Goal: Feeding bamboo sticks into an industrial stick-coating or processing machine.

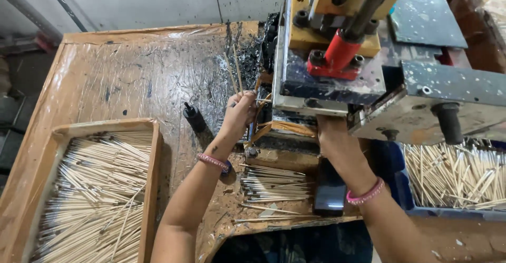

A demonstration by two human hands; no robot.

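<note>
Your left hand is up at the front edge of the machine, fingers pinched shut on a couple of thin bamboo sticks that stand nearly upright, tips leaning back toward the wall. A pink bangle sits on that wrist.

Your right hand is reaching under the machine's grey metal overhang; its fingers are hidden there, so I cannot tell whether they grip anything or lie open. That wrist carries a second pink bangle.

Your hands are apart, the left at the machine's left corner, the right just beside it beneath the plate.

Between your forearms a small pile of coated sticks lies flat on the table, dark ends pointing left. A black block lies just to their right, touching your right forearm.

At far left, a wooden tray holds a heap of plain sticks lying crosswise. At far right, a blue bin holds more sticks under the machine.

A small black bottle stands near your left wrist. The table is wrapped in wrinkled clear plastic, spattered black near the machine. A red fitting sits on the machine's top plate.
</note>
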